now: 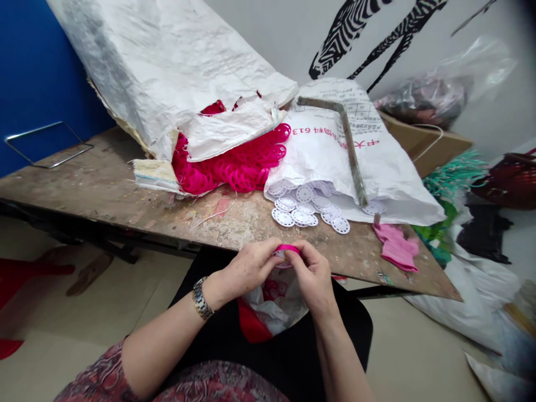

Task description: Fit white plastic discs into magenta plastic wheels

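Between my two hands, above my lap, is a pink plastic ring (288, 248) with a white disc (280, 254) against it. My left hand (253, 265) pinches its left side, a metal watch on the wrist. On the right side, my right hand (312, 272) grips the same ring with thumb and fingers. Below them an open bag (280, 312) in my lap holds pinkish-red pieces. White discs with slots round their rims (304, 209) lie spilled at the table's front. Many pink rings (234, 167) pour from a large white sack (180, 61) at the left.
A second white sack (326, 128) lies on the table (104, 184), with a bent metal bar (349, 145) across it. A pink cloth piece (396, 245) rests near the right edge. A wire frame (48, 145) stands at left; a cardboard box (435, 145) and bags crowd the right.
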Motion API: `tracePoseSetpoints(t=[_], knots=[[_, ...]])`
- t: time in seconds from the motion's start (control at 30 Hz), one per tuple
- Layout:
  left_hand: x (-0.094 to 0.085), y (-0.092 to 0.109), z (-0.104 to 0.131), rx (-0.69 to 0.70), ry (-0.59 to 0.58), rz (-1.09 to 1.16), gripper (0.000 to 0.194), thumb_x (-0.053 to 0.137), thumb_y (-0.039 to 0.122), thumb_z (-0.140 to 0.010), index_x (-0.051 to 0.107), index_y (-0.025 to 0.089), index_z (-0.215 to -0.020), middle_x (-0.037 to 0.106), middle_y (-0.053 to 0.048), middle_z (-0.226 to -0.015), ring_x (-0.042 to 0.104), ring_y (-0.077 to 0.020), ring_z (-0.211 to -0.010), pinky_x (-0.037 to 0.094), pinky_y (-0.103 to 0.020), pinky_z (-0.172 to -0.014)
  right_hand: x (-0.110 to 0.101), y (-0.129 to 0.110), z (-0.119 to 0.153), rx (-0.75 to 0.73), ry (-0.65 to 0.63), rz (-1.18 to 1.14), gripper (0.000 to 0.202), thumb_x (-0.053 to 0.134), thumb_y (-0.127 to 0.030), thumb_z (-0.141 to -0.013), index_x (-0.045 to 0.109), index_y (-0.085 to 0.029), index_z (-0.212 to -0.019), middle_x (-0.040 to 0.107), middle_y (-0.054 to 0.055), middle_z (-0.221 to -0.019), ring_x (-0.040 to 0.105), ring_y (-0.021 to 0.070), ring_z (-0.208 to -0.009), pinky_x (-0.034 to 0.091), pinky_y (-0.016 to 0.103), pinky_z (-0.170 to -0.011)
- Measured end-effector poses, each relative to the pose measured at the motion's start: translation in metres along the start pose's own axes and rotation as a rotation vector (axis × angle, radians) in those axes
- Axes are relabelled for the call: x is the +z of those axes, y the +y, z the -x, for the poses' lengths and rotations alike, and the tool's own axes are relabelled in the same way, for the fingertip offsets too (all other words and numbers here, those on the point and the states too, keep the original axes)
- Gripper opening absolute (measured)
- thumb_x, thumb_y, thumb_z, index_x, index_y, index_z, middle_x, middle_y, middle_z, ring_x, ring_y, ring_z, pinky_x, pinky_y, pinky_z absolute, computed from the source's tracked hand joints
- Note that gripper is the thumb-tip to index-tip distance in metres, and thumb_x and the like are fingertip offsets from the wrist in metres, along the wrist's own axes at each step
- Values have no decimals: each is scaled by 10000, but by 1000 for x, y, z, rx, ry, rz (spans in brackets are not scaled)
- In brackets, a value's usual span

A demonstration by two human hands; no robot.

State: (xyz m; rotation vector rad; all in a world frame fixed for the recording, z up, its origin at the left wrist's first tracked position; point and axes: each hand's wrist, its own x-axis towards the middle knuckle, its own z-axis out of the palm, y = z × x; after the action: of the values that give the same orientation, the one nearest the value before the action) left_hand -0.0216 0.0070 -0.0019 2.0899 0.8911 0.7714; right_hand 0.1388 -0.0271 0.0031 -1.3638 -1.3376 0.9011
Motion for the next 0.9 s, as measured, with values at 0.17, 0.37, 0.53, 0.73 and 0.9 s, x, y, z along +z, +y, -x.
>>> tracePoseSetpoints(t=[0.17,0.37,0.53,0.73,0.9], knots=[[1,6,1,-17,-98,-62,137,477,286,-961,562,189,-1007,646,-39,-884,603,-181,-820,434,-282,-718,-10,5,4,51,-71,-39,183,624,-356,-845,645,-195,-761,627,-12,-712,565,159,-699,441,256,-665],[-25,8,-6,27,-168,-92,316,558,404,-927,595,174,-1141,677,-76,-989,622,-203,-885,476,-312,-793,-20,12,31,77,-306,208,223,559,-396,-910,659,-213,-832,670,2,-773,605,179,-729,456,263,-663],[-51,-21,-29,75,253,-452,236,545,270,-924,633,148,-1106,601,-144,-1185,538,-269,-1130,429,-440,-1004,-30,57,43,-21,-313,685,208,525,-380,-932,667,-237,-880,691,41,-818,636,235,-793,461,326,-706],[-74,-57,-69,39,360,-809,227,518,160,-901,649,186,-1085,400,-160,-1484,292,-337,-1415,327,-554,-1098,-33,90,44,-101,-281,814,222,544,-321,-915,681,-228,-1064,715,92,-975,658,280,-919,499,391,-798],[-85,-81,-93,83,300,-977,189,479,122,-909,661,147,-951,437,-179,-1470,284,-346,-1440,268,-574,-1124,-24,78,47,-119,-297,719,212,541,-271,-909,688,-245,-1060,724,80,-1006,668,266,-922,515,382,-810]])
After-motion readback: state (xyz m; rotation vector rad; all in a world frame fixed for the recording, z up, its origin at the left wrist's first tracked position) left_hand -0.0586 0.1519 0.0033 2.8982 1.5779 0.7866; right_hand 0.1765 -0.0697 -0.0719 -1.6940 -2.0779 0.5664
